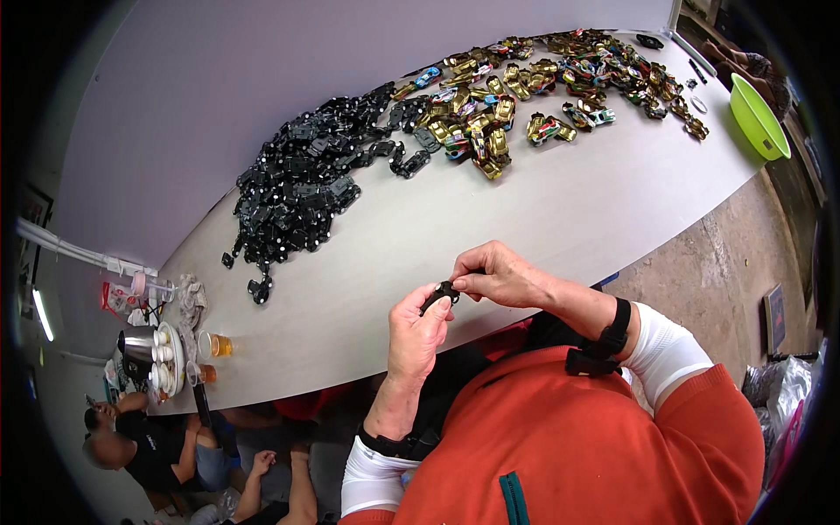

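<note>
Just above the table's near edge, my left hand [413,331] grips a small black toy car chassis [440,296] between thumb and fingers. Against its right end press the pinched fingertips of my right hand [495,273]. Something dark shows beneath those fingers, but it is too small and too covered to name. Farther off, a large heap of black toy car chassis [302,179] with wheels spreads across the left of the table. To its right lies a pile of gold and multicoloured toy car bodies [486,131].
The white table [560,210] backs onto a pale wall. On its far right corner stands a green basin [754,118]. Glasses of amber drink [219,345] and a tray of white cups [168,360] sit at the left end, where a person in black [157,446] is nearby.
</note>
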Demonstrator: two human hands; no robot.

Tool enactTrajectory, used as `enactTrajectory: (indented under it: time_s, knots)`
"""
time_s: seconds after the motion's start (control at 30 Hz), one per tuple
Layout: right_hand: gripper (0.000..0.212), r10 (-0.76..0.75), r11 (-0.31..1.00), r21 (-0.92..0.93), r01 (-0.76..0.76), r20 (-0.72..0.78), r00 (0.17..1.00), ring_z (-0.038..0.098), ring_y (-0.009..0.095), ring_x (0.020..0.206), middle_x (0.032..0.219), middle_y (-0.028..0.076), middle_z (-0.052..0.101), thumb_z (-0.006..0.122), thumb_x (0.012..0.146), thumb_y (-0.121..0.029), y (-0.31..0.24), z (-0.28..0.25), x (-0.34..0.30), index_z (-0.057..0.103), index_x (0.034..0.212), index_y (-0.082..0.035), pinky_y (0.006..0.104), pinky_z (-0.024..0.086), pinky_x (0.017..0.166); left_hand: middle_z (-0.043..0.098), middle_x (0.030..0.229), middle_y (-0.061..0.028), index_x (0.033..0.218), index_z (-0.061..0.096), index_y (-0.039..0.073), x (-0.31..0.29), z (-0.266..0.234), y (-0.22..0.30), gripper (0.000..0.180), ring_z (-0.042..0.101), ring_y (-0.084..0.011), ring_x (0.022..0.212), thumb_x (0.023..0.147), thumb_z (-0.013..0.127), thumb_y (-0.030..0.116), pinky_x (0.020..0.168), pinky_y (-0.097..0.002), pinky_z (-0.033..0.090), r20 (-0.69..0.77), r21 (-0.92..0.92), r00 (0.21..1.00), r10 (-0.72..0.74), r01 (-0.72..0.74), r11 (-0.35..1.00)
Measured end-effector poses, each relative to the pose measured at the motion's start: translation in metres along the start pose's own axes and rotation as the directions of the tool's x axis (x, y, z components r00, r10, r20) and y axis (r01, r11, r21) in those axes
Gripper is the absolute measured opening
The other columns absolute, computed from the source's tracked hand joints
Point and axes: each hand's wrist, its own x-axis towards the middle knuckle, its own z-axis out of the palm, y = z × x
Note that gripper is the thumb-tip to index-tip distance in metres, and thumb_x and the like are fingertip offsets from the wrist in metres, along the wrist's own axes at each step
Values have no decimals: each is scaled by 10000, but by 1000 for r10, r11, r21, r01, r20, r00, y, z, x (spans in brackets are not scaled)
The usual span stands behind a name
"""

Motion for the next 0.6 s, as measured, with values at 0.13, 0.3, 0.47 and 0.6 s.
enactTrajectory:
  time_s: [0.13,0.3,0.47,0.6]
  knots:
    - [127,103,939,320,-126,89,991,398,49,529,611,-19,506,548,875,-125,9,-4,-10,601,826,-21,201,316,471,556,690,-65,1004,553,-34,-5,-1,-5,171,365,-28,416,870,556,73,371,-170,266,47,-44,997,-54,56,997]
    - [163,103,743,669,9,-129,986,391,59,520,630,-15,480,492,919,-182,26,-26,-26,561,888,-38,193,313,470,569,688,-81,979,559,-38,-37,0,-11,159,362,-40,401,873,546,79,367,-181,273,238,123,929,-284,261,958]
    - [108,141,731,663,163,-380,914,441,94,525,679,30,513,452,922,-163,28,-45,-48,458,871,-69,218,358,481,589,777,-93,990,554,-2,-48,-55,-117,145,512,-109,497,876,544,88,413,-196,381,259,41,771,-582,593,804]
    - [35,152,843,529,95,-404,902,532,122,584,739,66,561,430,895,-91,22,-40,-41,437,915,-63,239,427,520,549,1054,-130,1090,493,18,-9,-54,-157,263,593,-321,953,863,579,119,795,-405,512,29,-251,896,-442,435,865]
